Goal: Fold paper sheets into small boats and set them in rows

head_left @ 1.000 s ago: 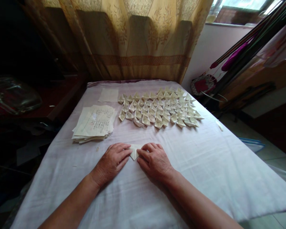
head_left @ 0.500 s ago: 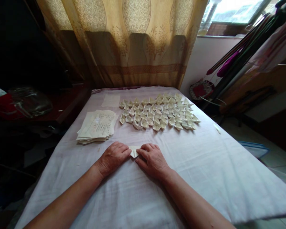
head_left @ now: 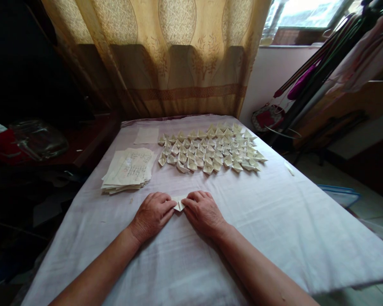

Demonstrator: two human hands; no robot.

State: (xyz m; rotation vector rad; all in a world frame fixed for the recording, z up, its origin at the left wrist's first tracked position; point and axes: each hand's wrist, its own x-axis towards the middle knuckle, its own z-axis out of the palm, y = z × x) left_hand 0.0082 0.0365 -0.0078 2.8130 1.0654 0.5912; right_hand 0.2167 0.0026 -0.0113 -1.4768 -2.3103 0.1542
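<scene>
A small folded piece of paper [head_left: 179, 205], pale with a pointed lower edge, lies between my two hands near the middle of the cloth. My left hand [head_left: 155, 212] is closed on its left side, thumb and fingers pressed together. On the right side my right hand [head_left: 204, 212] pinches it with curled fingers. Both hands cover much of the paper's sides. Ahead and to the left sits a stack of paper sheets [head_left: 127, 170] with handwriting on the top one. Rows of folded paper boats [head_left: 207, 148] stand beyond my hands.
A single square sheet [head_left: 146, 136] lies behind the stack. The table [head_left: 274, 221] wears a pale cloth, with a white scrap [head_left: 289, 168] near its right edge. A curtain [head_left: 185, 72] hangs at the back. At left, a glass jar [head_left: 38, 139] stands on a dark red surface.
My right thumb has drawn up against the paper's edge, closing the gap under the fingers. My left hand stays nearly in place. The whole view has shifted slightly.
</scene>
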